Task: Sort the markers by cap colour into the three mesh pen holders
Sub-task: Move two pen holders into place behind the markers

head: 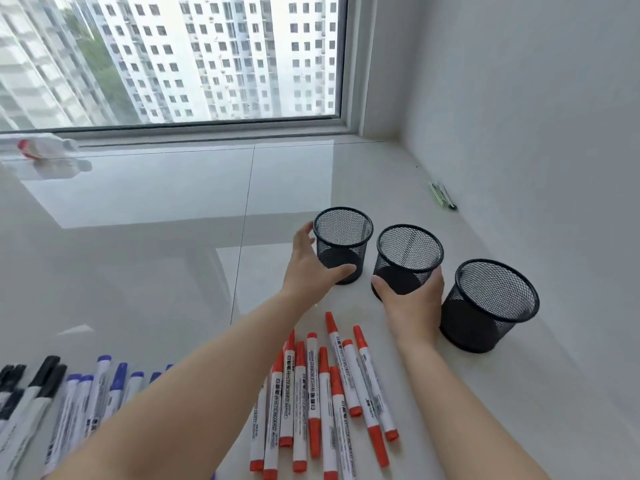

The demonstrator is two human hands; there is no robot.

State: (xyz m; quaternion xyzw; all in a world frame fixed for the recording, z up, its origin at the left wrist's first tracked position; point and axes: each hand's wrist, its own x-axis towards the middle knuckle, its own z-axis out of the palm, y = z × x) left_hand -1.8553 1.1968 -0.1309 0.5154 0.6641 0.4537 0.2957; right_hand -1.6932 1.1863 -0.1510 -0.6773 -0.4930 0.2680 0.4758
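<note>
Three empty black mesh pen holders stand in a row on the white surface: the left holder (343, 233), the middle holder (410, 249) and the right holder (495, 299). My left hand (308, 268) wraps around the left holder's side. My right hand (412, 303) grips the middle holder from the near side. Several red-capped markers (322, 396) lie loose in front of the holders. Blue-capped markers (100, 386) and black-capped markers (38, 382) lie at the lower left, partly hidden by my left forearm.
A window with a sill runs along the back. A white wall (519, 133) rises on the right, close behind the holders. A clear plastic bottle (45, 155) lies at the far left. Some thin pens (443, 195) rest against the wall.
</note>
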